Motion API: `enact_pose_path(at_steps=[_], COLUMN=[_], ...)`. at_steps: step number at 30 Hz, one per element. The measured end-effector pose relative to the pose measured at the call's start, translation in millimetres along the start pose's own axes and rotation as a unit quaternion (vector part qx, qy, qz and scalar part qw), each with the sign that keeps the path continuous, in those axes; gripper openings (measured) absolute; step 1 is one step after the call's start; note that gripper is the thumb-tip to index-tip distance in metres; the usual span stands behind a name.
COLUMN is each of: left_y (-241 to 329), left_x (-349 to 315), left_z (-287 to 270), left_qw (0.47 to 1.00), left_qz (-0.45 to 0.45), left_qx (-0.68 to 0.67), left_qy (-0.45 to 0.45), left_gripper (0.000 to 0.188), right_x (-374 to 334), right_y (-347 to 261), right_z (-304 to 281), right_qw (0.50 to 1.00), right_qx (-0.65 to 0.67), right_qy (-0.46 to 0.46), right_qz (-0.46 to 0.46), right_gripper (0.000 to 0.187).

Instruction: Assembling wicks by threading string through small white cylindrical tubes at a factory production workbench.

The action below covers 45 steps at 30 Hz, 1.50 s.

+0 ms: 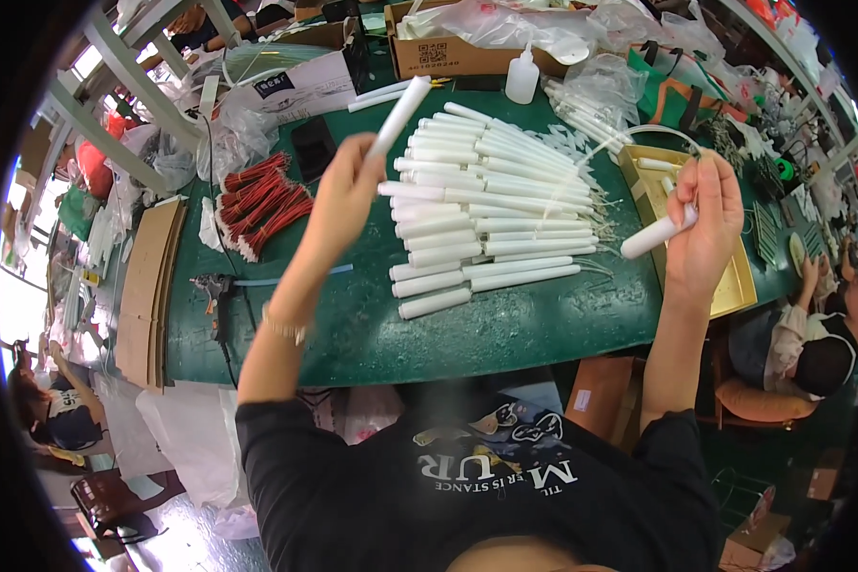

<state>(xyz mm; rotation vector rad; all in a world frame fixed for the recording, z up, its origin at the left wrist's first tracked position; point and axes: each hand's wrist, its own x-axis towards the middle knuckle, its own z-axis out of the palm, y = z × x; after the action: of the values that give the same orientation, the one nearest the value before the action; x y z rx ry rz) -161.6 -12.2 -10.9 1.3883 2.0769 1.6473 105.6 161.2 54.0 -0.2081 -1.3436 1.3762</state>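
Observation:
My left hand (345, 195) is closed around the lower end of a white tube (400, 112), which points up and away over the green table. Over the yellow box, my right hand (707, 214) grips a second, shorter-looking white tube (650, 238) tilted down to the left. A thin pale cable (653, 130) loops up beside the right fingers; where it joins is hidden. Between my hands lies a fanned stack of white tubes (439, 208), several with thin wires at their right ends. The yellow box (739, 276) holds a few more white pieces.
Bundled red wires (257, 205), a dark flat device (312, 143) and a hot glue gun (216, 296) with its cord lie at left. A white squeeze bottle (521, 76) and a cardboard box (439, 59) stand behind. Other people sit at both sides.

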Motion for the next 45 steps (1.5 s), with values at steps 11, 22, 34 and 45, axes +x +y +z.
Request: enact_pose_path(at_steps=[11, 22, 34, 45], left_y=[48.0, 53.4, 51.9, 54.0], left_x=[-160.6, -169.4, -167.5, -163.5], left_z=[33.6, 33.0, 35.4, 34.4], left_qw=[0.926, 0.92, 0.916, 0.909], left_qz=[-0.206, -0.187, -0.199, -0.191], left_qx=[-0.294, -0.316, -0.317, -0.337], left_qy=[-0.121, -0.135, -0.143, -0.15], left_gripper=[0.027, 0.026, 0.027, 0.029], right_x=[-21.2, -37.2, -33.5, -39.4], right_y=[-9.3, -14.3, -11.4, -11.1], right_z=[31.3, 35.8, 36.6, 32.9], right_qw=[0.998, 0.996, 0.997, 0.987], right_qx=[0.047, 0.046, 0.036, -0.06], right_qy=[-0.047, -0.073, -0.066, -0.137], right_qz=[-0.005, 0.023, 0.019, 0.055], right_gripper=[0.013, 0.013, 0.014, 0.012])
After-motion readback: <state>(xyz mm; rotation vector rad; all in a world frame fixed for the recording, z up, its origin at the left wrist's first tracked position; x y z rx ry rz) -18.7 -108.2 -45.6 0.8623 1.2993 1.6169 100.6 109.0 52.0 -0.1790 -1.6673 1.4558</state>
